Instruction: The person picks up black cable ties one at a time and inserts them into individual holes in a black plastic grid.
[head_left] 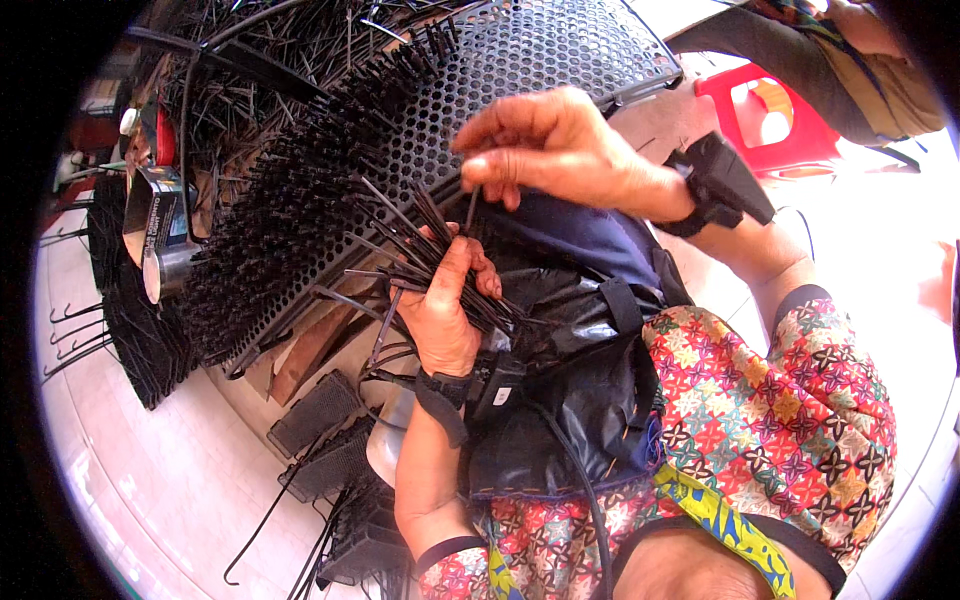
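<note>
Near the middle, my left hand [445, 315] is closed round a loose bundle of thin dark rods [405, 250], whose ends fan out up and to the left. Just above it, my right hand [560, 145] has its thumb and fingers closed on a single dark rod [472, 208], which points down toward the bundle. Beyond both hands lies a black perforated tray [540, 50] with round holes. Many similar rods [290, 210] stand densely packed in its left half. The holes nearer my right hand hold no rods.
A heap of loose rods [240, 120] lies behind the tray at the far left. A box [160, 215] and a metal can [170, 270] stand beside it. Black mesh pieces [315, 410] hang at lower left. A red plastic stool [770, 120] and another person's leg are at far right.
</note>
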